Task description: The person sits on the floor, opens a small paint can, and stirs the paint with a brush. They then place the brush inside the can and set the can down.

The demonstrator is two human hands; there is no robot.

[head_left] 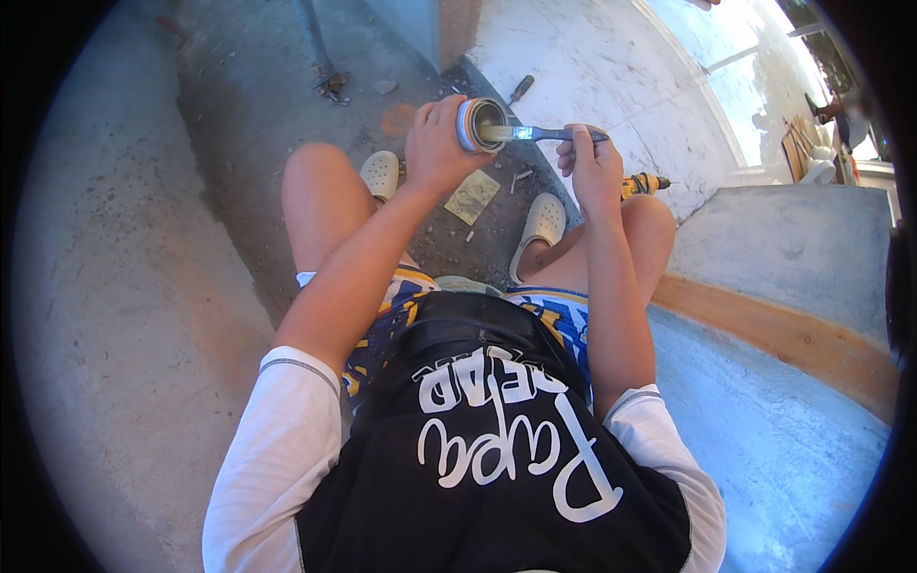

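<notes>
My left hand (pixel 439 148) is wrapped round a small open tin can (pixel 468 126), tipped so that its mouth faces right. In my right hand (pixel 590 172) is the dark handle of a flat paintbrush (pixel 549 135), pinched between thumb and fingers. The brush's pale bristles (pixel 496 134) reach into the mouth of the can. How much is inside the can is hard to make out. Both hands are held out in front of me, above my spread knees.
A yellow power drill (pixel 642 184) lies beside my right knee. Further off is a screwdriver (pixel 522 89) near the white panel's edge (pixel 573 67). Between my clogs lies a square of sandpaper-like sheet (pixel 473 197) amid rubble. A wooden strip (pixel 764 325) runs at right. Another person (pixel 850 119) is at far right.
</notes>
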